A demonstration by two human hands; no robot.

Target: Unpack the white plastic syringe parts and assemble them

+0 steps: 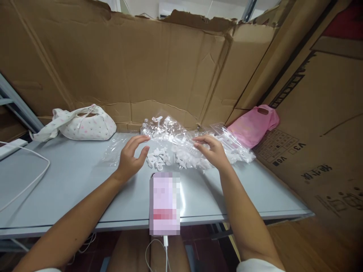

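My left hand (132, 155) is held above the table, fingers curved, with the thumb apart and nothing between them. Just right of it lies a loose pile of small white plastic parts (159, 158). My right hand (212, 150) hovers at the clear plastic bags, thumb and fingertips near each other but with a small gap. Under and beside it, a clear bag of white parts (188, 155) spreads out. Another clear bag with white pieces (163, 126) rests behind the pile, against the cardboard. Whether my right fingertips touch the plastic is hard to see.
A phone (164, 204) with a blurred screen and a cable stands at the table's (76, 189) front edge. A flat clear bag (115, 149) lies left, near a white patterned cloth bag (87, 122). A pink plastic bag (253, 126) leans against cardboard (312, 132) at right.
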